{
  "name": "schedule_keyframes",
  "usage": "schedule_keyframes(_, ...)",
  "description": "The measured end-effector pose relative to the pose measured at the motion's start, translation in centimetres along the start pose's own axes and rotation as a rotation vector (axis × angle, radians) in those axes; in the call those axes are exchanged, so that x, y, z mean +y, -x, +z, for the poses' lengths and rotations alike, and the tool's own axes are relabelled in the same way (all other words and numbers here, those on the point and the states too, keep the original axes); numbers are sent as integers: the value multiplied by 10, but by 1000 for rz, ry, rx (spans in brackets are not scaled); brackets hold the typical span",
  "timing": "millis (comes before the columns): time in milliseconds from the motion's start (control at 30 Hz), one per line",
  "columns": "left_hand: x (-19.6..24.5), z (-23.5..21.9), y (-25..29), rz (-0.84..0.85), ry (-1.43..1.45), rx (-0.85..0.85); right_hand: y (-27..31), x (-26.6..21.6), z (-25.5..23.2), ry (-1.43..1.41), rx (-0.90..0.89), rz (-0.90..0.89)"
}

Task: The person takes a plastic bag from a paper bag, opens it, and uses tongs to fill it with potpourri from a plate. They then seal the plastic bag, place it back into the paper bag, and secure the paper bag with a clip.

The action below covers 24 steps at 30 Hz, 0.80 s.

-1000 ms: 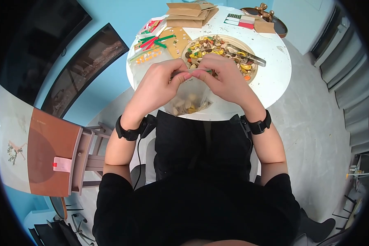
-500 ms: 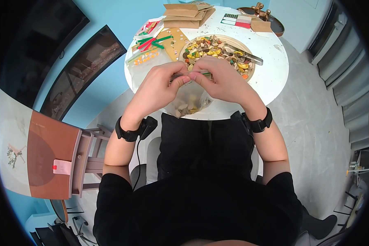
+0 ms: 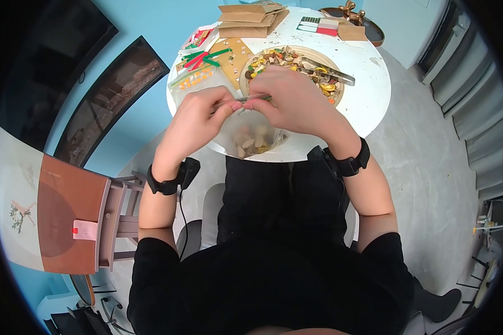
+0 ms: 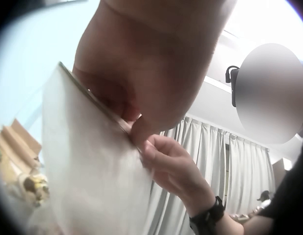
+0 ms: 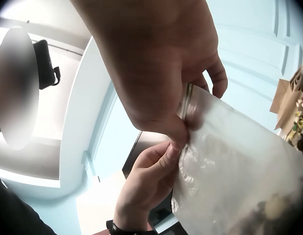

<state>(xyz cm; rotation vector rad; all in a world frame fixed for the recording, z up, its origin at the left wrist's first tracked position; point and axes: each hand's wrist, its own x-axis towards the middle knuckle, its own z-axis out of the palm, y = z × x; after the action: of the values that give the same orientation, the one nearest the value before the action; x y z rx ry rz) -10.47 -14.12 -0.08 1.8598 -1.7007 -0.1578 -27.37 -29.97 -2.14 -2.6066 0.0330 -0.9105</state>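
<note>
A translucent zip bag (image 3: 251, 134) with brown and yellowish dried pieces at its bottom hangs over the table's near edge. My left hand (image 3: 198, 117) pinches its top edge between thumb and curled fingers. Close beside it, my right hand (image 3: 296, 100) pinches the same edge, the two thumb tips nearly touching. In the left wrist view the bag (image 4: 93, 166) hangs below a greenish seal strip. The right wrist view shows the bag (image 5: 234, 166) with my right hand (image 5: 161, 68) on the strip and my left hand (image 5: 146, 183) next to it.
Behind the hands, a round tray (image 3: 341, 100) holds mixed dried pieces, with metal tongs (image 3: 335, 73) across it. To its left lie another zip bag (image 3: 193, 92) and green and red clips (image 3: 198, 58). Brown paper bags (image 3: 246, 28) stand at the table's back.
Both hands have moved slightly left with the bag, still pinching its top edge. The right hand now lies further left over the tray's near side, and the view has shifted a little.
</note>
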Motion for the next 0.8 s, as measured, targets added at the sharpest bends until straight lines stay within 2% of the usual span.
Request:
schedule_keyframes(133, -12, -19, 12, -206, -57, -18, 4, 4, -7, 23, -26, 45)
schedule_keyframes(167, -13, -18, 13, -189, -61, 0, 5, 2, -10, 38, -46, 75)
schedule_keyframes(267, -17, -9, 18, -122, -83, 72, 0, -9, -6, 323, -15, 5)
schedule_keyframes(333, -16, -3, 18, -44, -111, 159, -9, -11, 4, 312, -59, -19)
schedule_keyframes(433, -12, -4, 20, -23, 21, 224, -15, -11, 6, 292, -104, -48)
schedule_keyframes(533, -30, -14, 28, -157, 110, 86, -16, -9, 0, 249, -126, -36)
schedule_keyframes(667, -36, -9, 34, -169, 172, 90, -12, -11, 6, 319, -86, -78)
schedule_keyframes(733, -35, -8, 34, -128, 150, 114, -17, -17, 9, 264, -56, -109)
schedule_keyframes(800, -37, -7, 36, -160, 251, 162, -22, -18, 13, 197, -27, -155)
